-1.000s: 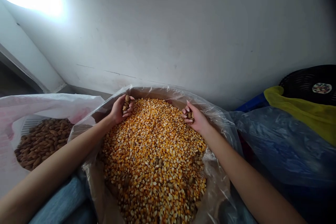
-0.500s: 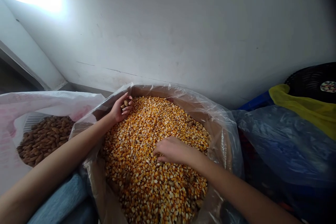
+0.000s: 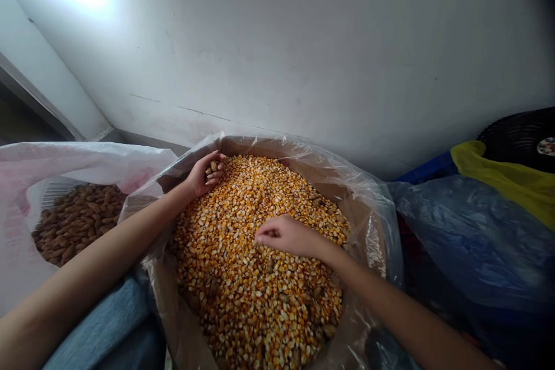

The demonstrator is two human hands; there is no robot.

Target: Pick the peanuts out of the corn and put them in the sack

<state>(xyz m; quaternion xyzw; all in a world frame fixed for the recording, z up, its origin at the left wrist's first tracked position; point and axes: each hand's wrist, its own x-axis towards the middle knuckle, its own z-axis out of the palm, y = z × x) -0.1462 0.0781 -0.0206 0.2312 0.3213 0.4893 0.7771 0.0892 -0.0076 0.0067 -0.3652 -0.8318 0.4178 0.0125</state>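
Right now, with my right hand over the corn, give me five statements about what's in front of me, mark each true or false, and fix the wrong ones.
1. The left hand holds nuts. True.
2. The hands are touching each other. False: the right hand is apart from the left, with corn between them.
3. Corn is what lies at the far left. False: the white bag there holds a nut pile.
4. A yellow cloth lies to the right of the corn. True.
5. The wall is bright red. False: it is pale grey.
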